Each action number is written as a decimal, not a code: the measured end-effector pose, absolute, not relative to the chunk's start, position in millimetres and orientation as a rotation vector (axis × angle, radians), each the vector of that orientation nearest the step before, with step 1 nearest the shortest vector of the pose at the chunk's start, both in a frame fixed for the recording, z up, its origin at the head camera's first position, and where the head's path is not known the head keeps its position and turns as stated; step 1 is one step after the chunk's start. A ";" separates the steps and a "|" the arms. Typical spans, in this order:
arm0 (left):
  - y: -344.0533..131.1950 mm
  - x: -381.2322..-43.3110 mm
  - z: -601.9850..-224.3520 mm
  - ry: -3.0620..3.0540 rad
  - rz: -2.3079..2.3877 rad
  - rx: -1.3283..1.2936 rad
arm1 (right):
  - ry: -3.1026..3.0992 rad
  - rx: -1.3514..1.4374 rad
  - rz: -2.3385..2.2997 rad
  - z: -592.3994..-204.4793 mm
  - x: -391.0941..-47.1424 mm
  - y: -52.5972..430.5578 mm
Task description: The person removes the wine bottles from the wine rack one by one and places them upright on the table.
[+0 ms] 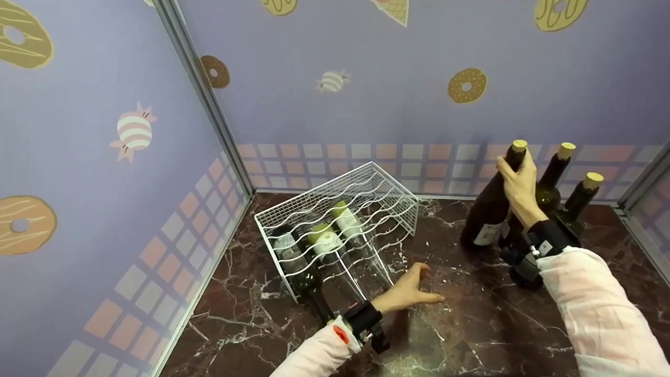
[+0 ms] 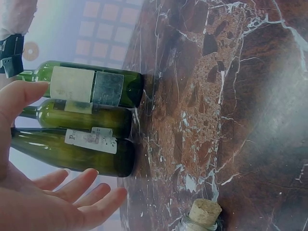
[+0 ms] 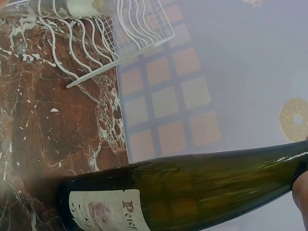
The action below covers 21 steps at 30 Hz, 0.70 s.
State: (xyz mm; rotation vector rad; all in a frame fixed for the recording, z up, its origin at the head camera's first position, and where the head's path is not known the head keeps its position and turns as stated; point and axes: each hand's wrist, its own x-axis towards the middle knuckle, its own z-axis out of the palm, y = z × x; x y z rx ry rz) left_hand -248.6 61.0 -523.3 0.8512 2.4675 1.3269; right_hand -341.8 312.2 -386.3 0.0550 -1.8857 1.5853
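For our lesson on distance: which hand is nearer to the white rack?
Left. The left hand is just in front of the rack; the right hand is farther off to its right, gripping a bottle.

what looks like a staged recording booth [image 1: 78, 99], lilac wall panels [image 1: 390, 107] printed with donuts [image 1: 467, 97], striped wrapped candies [image 1: 134, 130], an ice-cream cone [image 1: 396, 9] and pink-and-white checks [image 1: 335, 151], a grey metal corner strip [image 1: 210, 99], a dark red marble-patterned tabletop [image 1: 471, 324], black wrist-worn cameras [image 1: 526, 269]

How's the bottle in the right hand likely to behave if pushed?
The bottle looks stiff but probably breakable, being glossy, see-through glass. Its smooth sides may be slippery. Tall and slim, it could tip if pushed near the cork.
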 end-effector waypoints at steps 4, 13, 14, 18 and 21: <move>59.3 -248.5 -523.3 2.467 1.319 0.854 | -1.913 0.034 1.541 -383.9 -344.3 314.2; 60.8 -247.2 -523.5 2.450 1.308 0.832 | -2.037 -0.054 1.585 -394.4 -370.9 336.9; 61.1 -247.0 -523.4 2.450 1.304 0.831 | -2.061 -0.057 1.570 -396.6 -373.3 339.2; 63.3 -247.6 -522.9 2.454 1.312 0.813 | -2.115 -0.053 1.530 -400.1 -375.7 343.1; 65.1 -248.9 -522.6 2.464 1.314 0.813 | -2.170 -0.067 1.459 -398.8 -374.3 342.7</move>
